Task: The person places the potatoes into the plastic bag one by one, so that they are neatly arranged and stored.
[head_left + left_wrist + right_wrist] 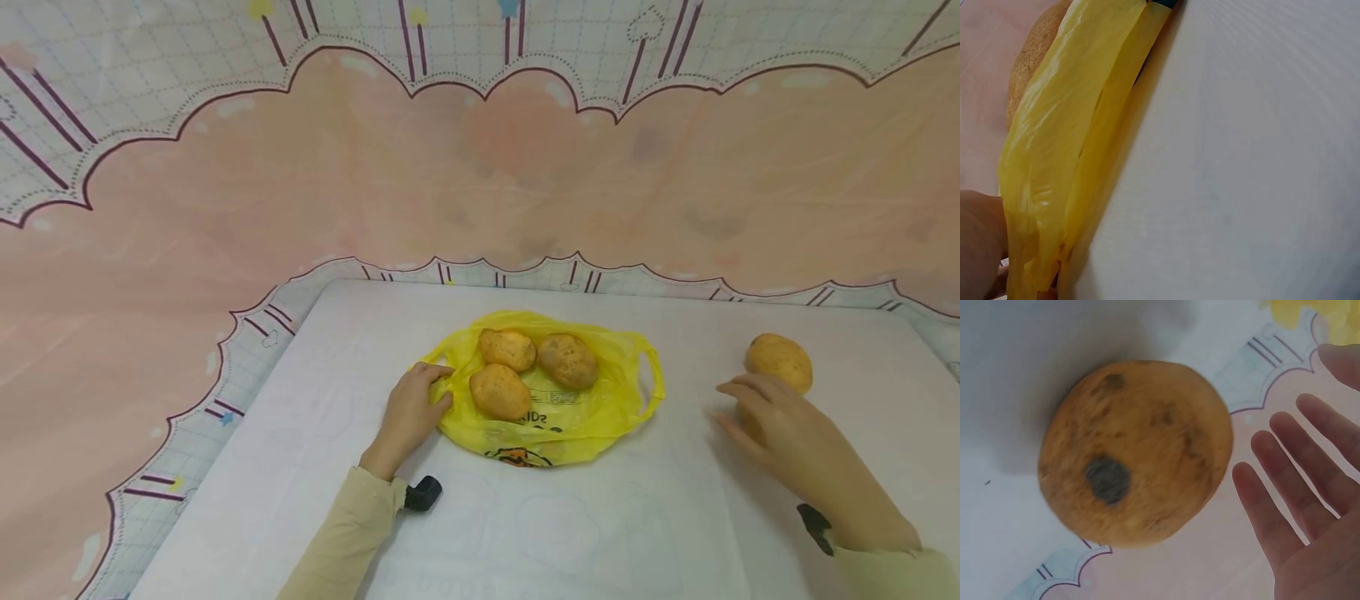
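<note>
A yellow plastic bag [585,417] lies flat with its mouth spread, and three potatoes [567,361] sit in it. At the bag's left edge my left hand [412,408] pinches the plastic by the handle; the left wrist view shows the thumb [982,234] against the yellow film. Far to the right, my right hand [787,433] hovers near a loose potato [780,360], its fingers extended. Something potato-coloured shows partly behind that hand. In the right wrist view, a potato with a dark spot [1141,450] is beside the straight fingers [1291,469], apparently not held.
A white-covered table [525,533] spreads under everything. Behind it hangs a pink cloth [480,183] with a scalloped cloud pattern, which also runs down the left side. Each wrist wears a black device [423,493].
</note>
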`<state>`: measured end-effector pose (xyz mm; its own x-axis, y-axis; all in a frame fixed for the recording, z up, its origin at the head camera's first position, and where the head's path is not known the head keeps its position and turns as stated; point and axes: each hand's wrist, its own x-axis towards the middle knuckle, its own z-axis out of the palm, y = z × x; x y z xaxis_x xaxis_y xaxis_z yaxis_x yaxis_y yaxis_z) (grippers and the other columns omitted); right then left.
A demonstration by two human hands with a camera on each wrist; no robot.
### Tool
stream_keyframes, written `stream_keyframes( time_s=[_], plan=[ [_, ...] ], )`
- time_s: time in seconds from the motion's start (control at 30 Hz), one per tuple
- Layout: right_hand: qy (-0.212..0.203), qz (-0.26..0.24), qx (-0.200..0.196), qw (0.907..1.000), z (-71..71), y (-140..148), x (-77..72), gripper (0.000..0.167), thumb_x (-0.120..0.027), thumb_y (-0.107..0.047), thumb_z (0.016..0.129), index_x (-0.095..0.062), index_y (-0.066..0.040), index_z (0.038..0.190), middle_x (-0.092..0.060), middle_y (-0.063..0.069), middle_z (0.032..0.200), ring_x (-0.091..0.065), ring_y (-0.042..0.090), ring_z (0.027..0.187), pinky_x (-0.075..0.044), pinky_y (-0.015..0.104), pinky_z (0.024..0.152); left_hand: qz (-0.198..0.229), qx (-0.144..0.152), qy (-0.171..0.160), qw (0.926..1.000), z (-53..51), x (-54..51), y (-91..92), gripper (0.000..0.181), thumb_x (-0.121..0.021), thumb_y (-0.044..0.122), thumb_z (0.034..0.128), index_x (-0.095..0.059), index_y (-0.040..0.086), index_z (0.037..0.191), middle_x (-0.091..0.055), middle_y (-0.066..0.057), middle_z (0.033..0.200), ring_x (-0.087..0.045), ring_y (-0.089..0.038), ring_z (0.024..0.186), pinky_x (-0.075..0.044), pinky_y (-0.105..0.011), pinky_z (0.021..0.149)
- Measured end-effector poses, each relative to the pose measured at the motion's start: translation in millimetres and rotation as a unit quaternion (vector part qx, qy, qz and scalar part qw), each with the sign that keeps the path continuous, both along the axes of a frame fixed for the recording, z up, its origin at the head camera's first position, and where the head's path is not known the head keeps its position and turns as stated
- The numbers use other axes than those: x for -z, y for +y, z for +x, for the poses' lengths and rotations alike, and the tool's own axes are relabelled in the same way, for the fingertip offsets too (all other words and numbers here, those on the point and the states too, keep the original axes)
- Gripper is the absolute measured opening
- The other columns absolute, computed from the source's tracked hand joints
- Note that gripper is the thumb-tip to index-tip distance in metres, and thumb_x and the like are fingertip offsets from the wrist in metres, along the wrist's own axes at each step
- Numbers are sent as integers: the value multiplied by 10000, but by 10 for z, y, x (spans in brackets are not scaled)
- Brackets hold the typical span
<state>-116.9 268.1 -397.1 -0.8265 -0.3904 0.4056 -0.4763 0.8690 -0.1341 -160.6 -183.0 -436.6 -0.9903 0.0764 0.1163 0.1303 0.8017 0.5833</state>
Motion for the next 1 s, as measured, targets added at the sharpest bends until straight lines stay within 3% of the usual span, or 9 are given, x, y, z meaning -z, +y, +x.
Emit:
stream_keyframes(
  time_s=[0.47, 0.83, 1.0],
  plan=[
    [-141, -79, 266, 9995, 19, 186, 52, 407, -832, -106, 742, -669, 19, 1094, -614, 230, 1122, -568, 422, 1037, -479, 630, 849, -58, -8, 60, 10000, -1, 5, 14, 359, -700, 103, 897, -661, 34, 1247, -623, -152, 1205, -575, -351, 1152, -462, -499, 1017],
    [-719, 38, 602, 9956, 35, 287, 69, 498, -846, -162, 753, -634, 33, 1160, -563, 271, 1180, -507, 449, 1075, -445, 669, 872, -40, 4, 75, 10000, -4, 4, 6, 356, -694, 101, 896, -661, 26, 1243, -625, -158, 1212, -574, -350, 1166, -457, -499, 1033],
    [-1217, 9, 932, 9882, 31, 291, 75, 556, -826, -226, 790, -597, 50, 1215, -506, 305, 1232, -440, 477, 1116, -418, 716, 877, -39, 21, 73, 10000, -8, 13, 6, 357, -694, 101, 897, -661, 27, 1245, -624, -159, 1219, -573, -352, 1172, -456, -504, 1034]
  ],
)
